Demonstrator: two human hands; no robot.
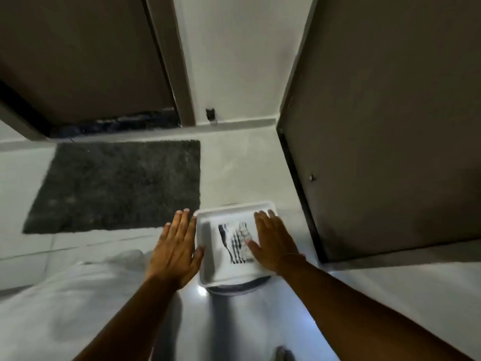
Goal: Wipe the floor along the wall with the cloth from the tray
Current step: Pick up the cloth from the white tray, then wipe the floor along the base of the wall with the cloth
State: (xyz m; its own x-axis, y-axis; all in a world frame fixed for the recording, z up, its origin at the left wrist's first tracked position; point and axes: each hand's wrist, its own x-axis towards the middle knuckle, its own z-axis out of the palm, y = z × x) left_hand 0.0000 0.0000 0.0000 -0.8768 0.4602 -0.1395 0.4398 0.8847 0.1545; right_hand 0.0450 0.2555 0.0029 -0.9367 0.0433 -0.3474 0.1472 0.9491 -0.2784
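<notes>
The cloth lies flat inside a white tray, toward the tray's right half. It is white with dark stripes running lengthwise; the pattern is blurred and finer detail cannot be read. The tray is shallow, rectangular with rounded corners, and sits on a round object of which only a dark-rimmed lower edge shows beneath it. What that object is cannot be told.

From left to right: a dark grey mat lies on the pale tiled floor, in front of a brown door whose bottom gap is dark. The mat's right edge ends near the tray's left side.

The left hand is palm down beside the tray's left rim, fingers extended and close together, thumb touching or just over the rim. It grips nothing.

The right hand is palm down over the right part of the tray, fingers straight and slightly spread, covering the cloth's right edge. Whether the palm presses the cloth cannot be told.

Behind the tray, a white wall meets the floor at a low skirting, with 1 small dark fitting just above it. A second brown door stands open at the right, its edge close to the tray.
</notes>
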